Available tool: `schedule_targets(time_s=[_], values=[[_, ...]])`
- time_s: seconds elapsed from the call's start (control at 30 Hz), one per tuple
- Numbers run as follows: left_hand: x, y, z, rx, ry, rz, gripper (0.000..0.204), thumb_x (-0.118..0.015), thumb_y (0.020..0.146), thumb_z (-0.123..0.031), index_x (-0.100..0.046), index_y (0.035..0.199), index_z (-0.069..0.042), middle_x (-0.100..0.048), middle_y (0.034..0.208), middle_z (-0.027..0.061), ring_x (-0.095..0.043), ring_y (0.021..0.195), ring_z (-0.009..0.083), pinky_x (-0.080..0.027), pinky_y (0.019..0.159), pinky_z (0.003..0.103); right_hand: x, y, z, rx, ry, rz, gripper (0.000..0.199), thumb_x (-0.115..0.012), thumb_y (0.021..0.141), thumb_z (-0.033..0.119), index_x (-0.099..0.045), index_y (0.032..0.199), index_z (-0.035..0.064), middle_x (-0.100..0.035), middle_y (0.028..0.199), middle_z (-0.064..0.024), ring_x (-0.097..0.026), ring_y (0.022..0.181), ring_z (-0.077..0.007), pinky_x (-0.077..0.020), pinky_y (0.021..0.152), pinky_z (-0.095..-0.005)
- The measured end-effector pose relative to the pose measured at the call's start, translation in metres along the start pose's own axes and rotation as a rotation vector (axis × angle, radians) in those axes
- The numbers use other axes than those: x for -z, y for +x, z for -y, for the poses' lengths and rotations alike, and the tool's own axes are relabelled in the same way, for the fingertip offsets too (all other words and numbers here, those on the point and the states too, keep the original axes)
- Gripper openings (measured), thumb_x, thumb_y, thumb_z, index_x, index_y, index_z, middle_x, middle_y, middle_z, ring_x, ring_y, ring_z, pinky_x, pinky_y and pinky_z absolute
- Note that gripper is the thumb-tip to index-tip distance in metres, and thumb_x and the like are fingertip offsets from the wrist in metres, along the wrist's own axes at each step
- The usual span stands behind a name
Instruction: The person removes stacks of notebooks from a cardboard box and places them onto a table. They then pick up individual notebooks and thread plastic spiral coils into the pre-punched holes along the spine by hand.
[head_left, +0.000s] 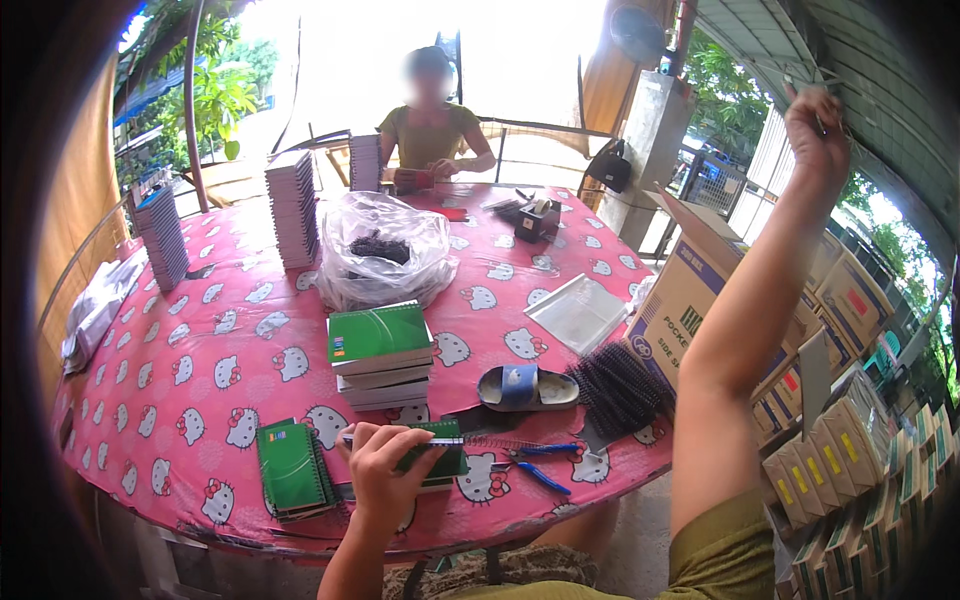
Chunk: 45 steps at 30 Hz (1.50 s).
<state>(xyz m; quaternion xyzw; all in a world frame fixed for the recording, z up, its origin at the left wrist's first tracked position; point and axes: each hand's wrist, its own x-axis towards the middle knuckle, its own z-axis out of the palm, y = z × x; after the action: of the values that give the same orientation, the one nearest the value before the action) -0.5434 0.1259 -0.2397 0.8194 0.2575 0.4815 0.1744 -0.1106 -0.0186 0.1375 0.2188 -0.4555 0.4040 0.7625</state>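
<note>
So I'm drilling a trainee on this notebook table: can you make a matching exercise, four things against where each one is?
Things:
1. left hand
2. right hand
3. blue-handled pliers
4. clear plastic bag

Places:
A. raised high in the air, off the table
B. on the tablecloth beside the coil of spiral wire
C. pressing on a green notebook at the near edge
D. mid-table, behind the stack of green notebooks

Pairs: 1-C, 2-A, 3-B, 4-D
</note>
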Motion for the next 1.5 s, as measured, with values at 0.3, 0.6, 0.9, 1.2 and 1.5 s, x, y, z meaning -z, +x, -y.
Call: schedule_targets(time_s=[0.3,0.6,0.9,1.2,1.5], values=[[-0.01,-0.004,0.005,0.143,0.01,-0.034,0.031,-0.082,0.067,-0.027,-0.07,0.093,-0.014,-0.064,0.08,-0.0018,-0.055,0.083,0.0195,-0.03,0.09,0.04,0.002,-0.058,-0.061,-0.08,-0.205,0.519,0.028,-0.047,0.095,0.017,-0.054,0.113,-0.003,-0.062,0.099,-0.0139,-0.059,0.082,-0.0177,-0.0511,0.075,-0.0345],[0.006,-0.005,0.016,-0.032,-0.034,0.108,0.027,-0.085,0.064,-0.027,-0.066,0.079,-0.014,-0.064,0.081,-0.0012,-0.057,0.087,0.0202,-0.034,0.088,0.039,0.19,-0.367,-0.161,-0.925,-2.445,0.35,0.063,-0.083,0.064,0.032,-0.052,0.109,0.0015,-0.065,0.096,-0.0205,-0.065,0.089,-0.0387,-0.0526,0.075,-0.0461],[0.005,-0.003,0.012,0.015,-0.006,0.092,0.031,-0.085,0.061,-0.029,-0.065,0.079,-0.013,-0.064,0.079,-0.0006,-0.058,0.087,0.0208,-0.033,0.095,0.044,0.192,-0.357,-0.172,-1.003,-1.711,-0.136,0.043,-0.078,0.074,0.018,-0.049,0.103,0.0031,-0.067,0.09,-0.0158,-0.067,0.082,-0.0249,-0.0545,0.069,-0.0385],[-0.006,0.008,0.004,0.037,-0.037,0.082,0.03,-0.085,0.062,-0.022,-0.067,0.085,-0.013,-0.064,0.078,-0.0013,-0.058,0.085,0.0189,-0.036,0.087,0.037,0.177,-0.337,-0.186,-0.938,-1.425,0.057,0.038,-0.082,0.072,0.013,-0.057,0.097,-0.0012,-0.067,0.092,-0.0099,-0.061,0.083,-0.0105,-0.053,0.073,-0.0282],[0.005,-0.004,0.008,0.137,-0.02,-0.012,0.051,-0.086,0.063,-0.014,-0.067,0.11,-0.012,-0.05,0.131,0.0147,-0.054,0.117,0.0291,-0.041,0.099,0.044,0.16,-0.329,-0.22,-0.931,-1.365,0.015,0.033,-0.081,0.07,0.01,-0.062,0.096,0.0009,-0.066,0.083,-0.0034,-0.06,0.076,-0.0092,-0.0512,0.065,-0.0273]])
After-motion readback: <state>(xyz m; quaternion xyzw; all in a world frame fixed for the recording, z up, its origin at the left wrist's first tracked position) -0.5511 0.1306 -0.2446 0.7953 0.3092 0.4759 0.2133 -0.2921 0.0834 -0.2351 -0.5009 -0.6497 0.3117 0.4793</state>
